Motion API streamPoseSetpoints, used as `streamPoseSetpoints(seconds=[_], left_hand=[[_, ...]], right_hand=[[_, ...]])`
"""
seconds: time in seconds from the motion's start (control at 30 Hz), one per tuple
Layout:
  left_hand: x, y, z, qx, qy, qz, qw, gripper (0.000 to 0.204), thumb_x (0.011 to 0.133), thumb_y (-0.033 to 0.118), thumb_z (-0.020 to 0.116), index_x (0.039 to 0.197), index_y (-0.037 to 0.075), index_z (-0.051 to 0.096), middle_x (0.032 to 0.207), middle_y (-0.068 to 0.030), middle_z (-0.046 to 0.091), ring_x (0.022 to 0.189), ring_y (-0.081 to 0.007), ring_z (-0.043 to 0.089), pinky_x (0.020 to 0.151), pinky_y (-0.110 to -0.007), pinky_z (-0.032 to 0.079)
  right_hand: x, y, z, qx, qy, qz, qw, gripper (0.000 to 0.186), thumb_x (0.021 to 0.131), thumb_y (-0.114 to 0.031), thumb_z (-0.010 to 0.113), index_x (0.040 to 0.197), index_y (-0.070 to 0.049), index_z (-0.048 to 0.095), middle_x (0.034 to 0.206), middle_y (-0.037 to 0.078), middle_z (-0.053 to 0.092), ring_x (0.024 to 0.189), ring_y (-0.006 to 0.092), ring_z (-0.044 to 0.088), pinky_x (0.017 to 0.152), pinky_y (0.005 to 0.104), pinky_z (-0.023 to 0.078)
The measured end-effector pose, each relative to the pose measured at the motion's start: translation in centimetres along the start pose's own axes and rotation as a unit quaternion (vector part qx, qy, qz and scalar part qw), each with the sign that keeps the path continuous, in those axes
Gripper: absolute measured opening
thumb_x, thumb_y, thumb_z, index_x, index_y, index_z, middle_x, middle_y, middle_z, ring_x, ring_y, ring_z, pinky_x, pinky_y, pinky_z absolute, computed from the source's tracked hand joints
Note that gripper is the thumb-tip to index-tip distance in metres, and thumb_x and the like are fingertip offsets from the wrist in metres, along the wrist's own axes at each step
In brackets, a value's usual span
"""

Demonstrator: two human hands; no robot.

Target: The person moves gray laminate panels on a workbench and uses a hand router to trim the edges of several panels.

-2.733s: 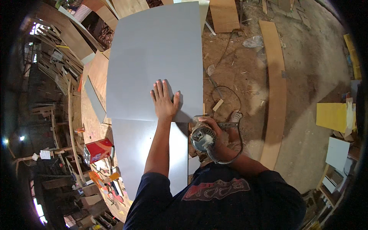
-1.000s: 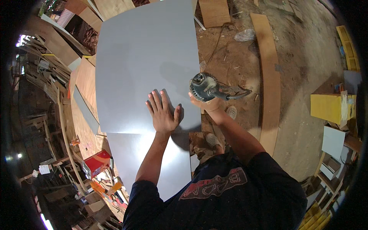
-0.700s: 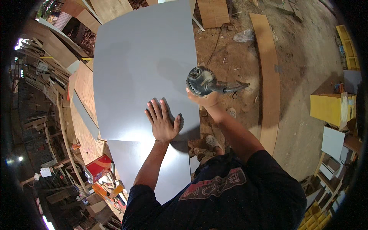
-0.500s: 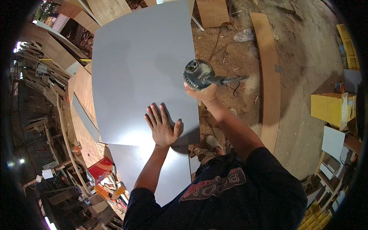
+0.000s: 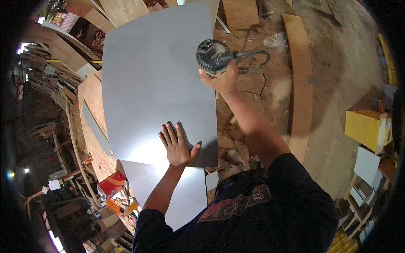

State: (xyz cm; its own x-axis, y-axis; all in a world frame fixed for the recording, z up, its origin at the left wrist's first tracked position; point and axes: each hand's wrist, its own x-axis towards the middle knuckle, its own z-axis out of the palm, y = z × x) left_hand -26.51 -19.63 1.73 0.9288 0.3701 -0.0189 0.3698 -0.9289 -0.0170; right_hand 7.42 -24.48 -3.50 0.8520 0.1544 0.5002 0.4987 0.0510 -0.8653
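Note:
A large grey laminate panel (image 5: 152, 80) lies flat in front of me. Along its right edge, toward the far end, my right hand (image 5: 224, 80) is wrapped round a black corded trim router (image 5: 212, 54), seen from its vented top. The router's base and whatever it does to the edge are hidden beneath its body. Its cord loops off to the right. My left hand (image 5: 179, 151) rests palm down on the near part of the panel, fingers spread, holding nothing.
Another pale grey sheet (image 5: 179, 198) lies under the near end. A plywood surface (image 5: 93, 95) and a red box (image 5: 112, 184) are at the left. To the right, a long brown board (image 5: 300, 84) lies on the dirt floor, with a yellow box (image 5: 362, 128) farther right.
My right hand and the router have moved away from me along the panel's right edge. The left hand stays flat on the panel, slightly lower in view.

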Motion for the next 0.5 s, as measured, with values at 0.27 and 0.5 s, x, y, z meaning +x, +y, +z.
streamPoseSetpoints(seconds=[0.27,0.5], left_hand=[[0.1,0.1,-0.1,-0.022,-0.002,-0.021,1.000,0.118,0.091,0.083,0.053,0.170,0.004,0.014,0.172,-0.0368,0.009,0.160,-0.0543,0.004,0.125,-0.071,0.004],[7.3,2.5,-1.4,-0.069,0.015,-0.093,0.993,0.123,0.085,0.083,0.063,0.167,0.000,0.023,0.170,-0.0392,0.010,0.160,-0.0553,0.005,0.123,-0.073,0.001]], right_hand=[[2.6,0.3,-0.1,-0.021,-0.030,0.013,0.999,0.063,0.060,-0.029,0.094,0.112,-0.007,0.068,0.104,0.013,0.076,0.092,0.0321,0.076,0.079,0.0420,0.061],[1.9,-0.1,-0.1,-0.027,-0.035,0.038,0.998,0.062,0.065,-0.027,0.093,0.117,-0.006,0.066,0.105,0.013,0.077,0.092,0.0289,0.077,0.083,0.0409,0.062]])
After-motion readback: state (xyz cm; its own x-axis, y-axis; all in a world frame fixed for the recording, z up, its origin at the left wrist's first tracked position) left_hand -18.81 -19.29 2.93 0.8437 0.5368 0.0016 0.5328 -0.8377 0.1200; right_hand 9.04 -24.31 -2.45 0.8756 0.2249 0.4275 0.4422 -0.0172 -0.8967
